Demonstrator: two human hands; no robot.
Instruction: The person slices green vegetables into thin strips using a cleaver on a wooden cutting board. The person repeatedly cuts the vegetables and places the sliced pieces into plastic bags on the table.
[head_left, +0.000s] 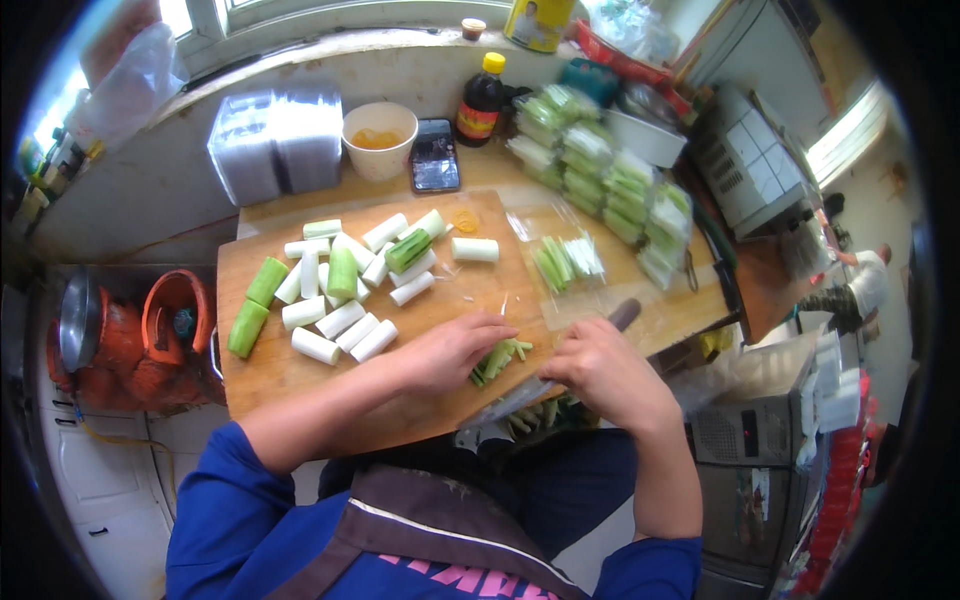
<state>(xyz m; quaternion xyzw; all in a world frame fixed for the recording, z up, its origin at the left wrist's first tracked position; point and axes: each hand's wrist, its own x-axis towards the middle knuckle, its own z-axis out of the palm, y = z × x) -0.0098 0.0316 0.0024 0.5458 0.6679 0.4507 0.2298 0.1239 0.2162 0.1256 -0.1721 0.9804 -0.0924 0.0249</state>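
My left hand (457, 349) is on a wooden cutting board (405, 412), its fingers bent over a small pile of cut green strips (496, 361); whether it grips any is hidden. My right hand (607, 367) is closed around a knife, whose dark handle (625, 314) sticks out beyond the hand. The knife's blade (514, 399) slants along the board's near edge. Left of my hands lie several white leek or green onion segments (340, 319) and green segments (247, 328). A clear plastic tray (562, 315) right of the board holds green strips and white strips (582, 255).
Stacked clear containers (274, 146), a paper tub (381, 154), a phone (435, 161) and a sauce bottle (480, 101) line the back. Packed vegetable trays (607, 180) are piled at right. Cut greens (547, 418) show below the board. A person (866, 285) is far right.
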